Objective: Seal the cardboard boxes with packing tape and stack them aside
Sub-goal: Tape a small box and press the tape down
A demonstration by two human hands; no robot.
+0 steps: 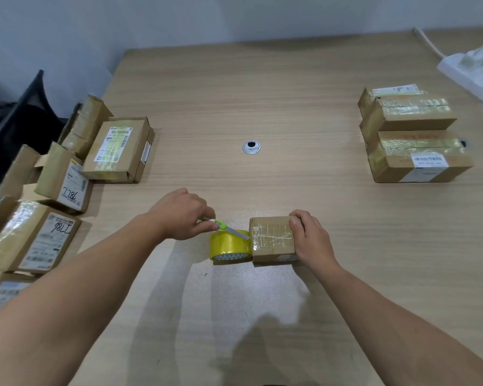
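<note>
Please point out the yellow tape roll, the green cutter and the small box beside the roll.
yellow tape roll (pixel 227 246): head view, on its outer yellow band.
green cutter (pixel 223 225): head view, on its green body.
small box (pixel 271 236): head view, on its taped top face.

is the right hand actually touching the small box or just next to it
Touching. The head view shows the right hand gripping the right end of the small box, with its thumb pressed on the taped top.
</note>
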